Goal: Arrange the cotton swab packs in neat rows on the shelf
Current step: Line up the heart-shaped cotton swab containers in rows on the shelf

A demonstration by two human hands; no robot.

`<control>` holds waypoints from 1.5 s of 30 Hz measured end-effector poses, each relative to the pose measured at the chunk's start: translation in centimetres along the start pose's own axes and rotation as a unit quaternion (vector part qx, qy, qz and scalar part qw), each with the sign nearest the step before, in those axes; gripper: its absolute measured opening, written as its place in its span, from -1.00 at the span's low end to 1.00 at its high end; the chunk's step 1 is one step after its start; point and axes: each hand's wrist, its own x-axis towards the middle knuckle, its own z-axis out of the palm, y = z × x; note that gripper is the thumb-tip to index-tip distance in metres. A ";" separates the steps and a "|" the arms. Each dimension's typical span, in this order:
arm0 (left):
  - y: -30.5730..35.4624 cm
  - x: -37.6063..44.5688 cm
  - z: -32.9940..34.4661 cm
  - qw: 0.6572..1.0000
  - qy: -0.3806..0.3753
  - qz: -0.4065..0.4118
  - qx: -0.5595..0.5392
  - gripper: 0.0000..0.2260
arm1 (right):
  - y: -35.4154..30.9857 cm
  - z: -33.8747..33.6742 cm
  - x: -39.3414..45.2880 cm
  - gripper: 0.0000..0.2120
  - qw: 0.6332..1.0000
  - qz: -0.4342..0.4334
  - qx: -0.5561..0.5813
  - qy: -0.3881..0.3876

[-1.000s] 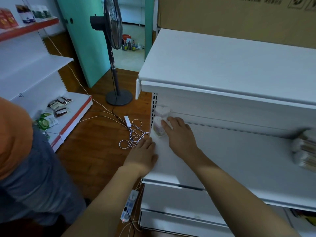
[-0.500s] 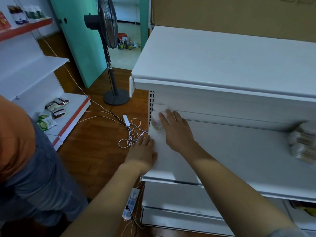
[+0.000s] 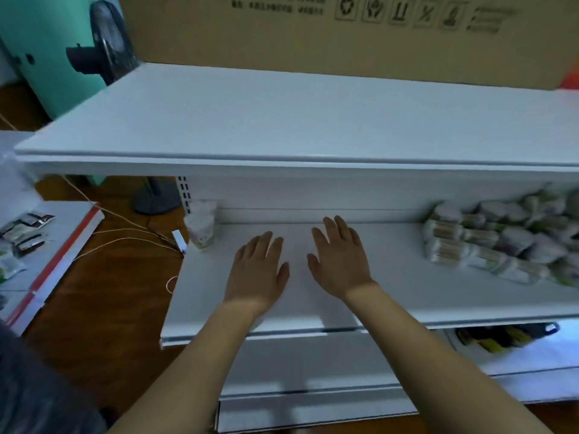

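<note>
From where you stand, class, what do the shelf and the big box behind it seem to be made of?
Shelf: probably painted sheet metal; smooth white satin surface, folded front lip, slotted upright.
Box: corrugated cardboard, matte brown, printed handling symbols.

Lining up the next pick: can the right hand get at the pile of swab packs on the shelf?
Probably yes. The right hand is open and holds nothing, and only bare shelf lies between it and the pile of swab packs to its right.
</note>
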 end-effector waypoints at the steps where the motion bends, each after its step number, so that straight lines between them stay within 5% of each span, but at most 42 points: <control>1: 1.8 0.6 0.6 1.000 0.008 0.014 -0.001 -0.52 | 2.1 -0.2 -0.6 -0.47 1.000 0.010 -0.003 0.004; 12: 21.5 6.4 7.8 0.998 -0.053 0.023 -0.009 -0.47 | 25.4 -0.9 -5.6 -0.37 0.995 0.096 -0.021 0.006; 16: 24.9 7.1 9.1 0.998 -0.062 0.015 -0.022 -0.47 | 29.8 0.4 -5.9 -0.36 0.999 0.040 -0.006 -0.026; 21: 27.3 7.9 9.7 0.991 -0.079 -0.024 -0.101 -0.42 | 31.1 1.0 -5.8 -0.47 0.998 -0.042 0.025 0.026; 25: 29.0 8.7 9.5 0.927 -0.130 -0.100 -0.338 -0.39 | 31.3 -0.2 -6.8 -0.49 0.983 -0.054 0.111 0.135; 28: 30.4 9.8 9.6 0.857 -0.104 -0.142 -0.484 -0.69 | 31.7 -0.7 -8.0 -0.52 0.964 -0.101 0.151 0.196; 33: 31.3 10.7 9.8 0.836 -0.051 -0.147 -0.526 -0.61 | 36.7 -1.3 -10.5 -0.71 0.961 -0.005 0.096 0.259; 37: 31.9 10.3 9.7 0.839 -0.050 -0.145 -0.522 -0.50 | 39.8 0.1 -13.3 -0.72 0.978 0.100 0.003 0.183; 40: 32.5 9.8 9.9 0.850 -0.046 -0.135 -0.507 -0.53 | 40.2 0.9 -13.7 -0.63 0.989 0.103 -0.027 0.106; 45: 32.6 9.2 10.6 0.864 -0.046 -0.152 -0.477 -0.66 | 40.3 -0.5 -13.9 -0.70 0.991 0.100 -0.004 0.085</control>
